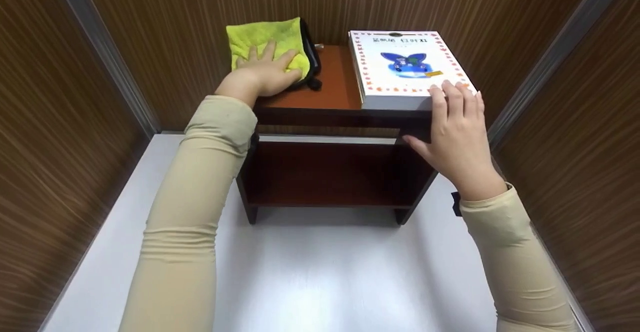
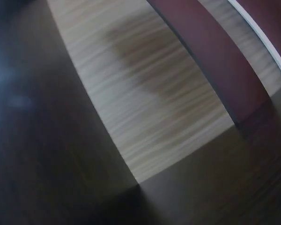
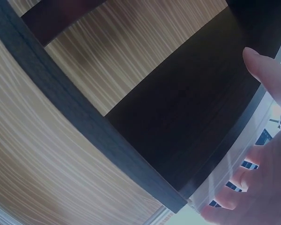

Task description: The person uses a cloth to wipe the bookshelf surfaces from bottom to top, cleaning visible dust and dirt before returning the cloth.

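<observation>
My left hand (image 1: 262, 72) lies with spread fingers on a yellow-green cloth (image 1: 265, 34) at the left of a small brown table (image 1: 337, 79). A dark edge shows along the cloth's right side; what lies under it is hidden. On the table's right half is a thick book or stack of books (image 1: 405, 47), its white cover bearing a blue butterfly picture. The fingertips of my right hand (image 1: 460, 132) rest on its near right corner, and the thumb stands apart, below the tabletop's front edge. The left wrist view shows no hand.
Below the tabletop is a dark red-brown shelf (image 1: 325, 172) between the table's side panels. Wood-grain walls (image 1: 60, 122) with grey metal corner strips (image 1: 105, 52) enclose the back and both sides. The floor (image 1: 310, 272) is white and shiny.
</observation>
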The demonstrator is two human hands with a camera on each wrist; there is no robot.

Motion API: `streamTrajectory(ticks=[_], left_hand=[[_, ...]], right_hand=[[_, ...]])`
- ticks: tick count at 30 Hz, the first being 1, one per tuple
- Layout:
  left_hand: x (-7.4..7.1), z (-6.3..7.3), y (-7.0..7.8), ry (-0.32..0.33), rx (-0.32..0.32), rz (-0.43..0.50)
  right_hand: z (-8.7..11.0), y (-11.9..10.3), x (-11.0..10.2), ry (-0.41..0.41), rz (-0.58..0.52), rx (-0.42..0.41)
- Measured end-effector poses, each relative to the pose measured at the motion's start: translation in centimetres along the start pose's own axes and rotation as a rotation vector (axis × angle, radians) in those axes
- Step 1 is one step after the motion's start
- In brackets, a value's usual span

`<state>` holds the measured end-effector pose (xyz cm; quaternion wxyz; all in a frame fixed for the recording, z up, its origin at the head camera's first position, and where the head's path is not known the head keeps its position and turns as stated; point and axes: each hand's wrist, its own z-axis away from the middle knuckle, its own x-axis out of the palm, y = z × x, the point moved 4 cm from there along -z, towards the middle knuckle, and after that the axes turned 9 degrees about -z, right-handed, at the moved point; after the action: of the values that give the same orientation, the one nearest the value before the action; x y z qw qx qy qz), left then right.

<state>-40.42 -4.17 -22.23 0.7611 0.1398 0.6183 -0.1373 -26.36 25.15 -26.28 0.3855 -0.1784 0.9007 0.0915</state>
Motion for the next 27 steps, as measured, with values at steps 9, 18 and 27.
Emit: streamTrajectory(ticks=[9,18,27], left_hand=[[-0.5,-1.4,-0.5,-0.019,-0.054,0.066],[-0.7,-1.4,-0.3,0.004,-0.134,0.059],[-0.7,-1.4,0.4,-0.018,-0.113,0.043]], right_hand=[[0.0,0.0,0.0,-0.021,0.006,0.011],[0.0,-0.1,0.1,-0.019,0.007,0.013],[0.0,-0.1,0.2,-0.027,0.024,0.022]])
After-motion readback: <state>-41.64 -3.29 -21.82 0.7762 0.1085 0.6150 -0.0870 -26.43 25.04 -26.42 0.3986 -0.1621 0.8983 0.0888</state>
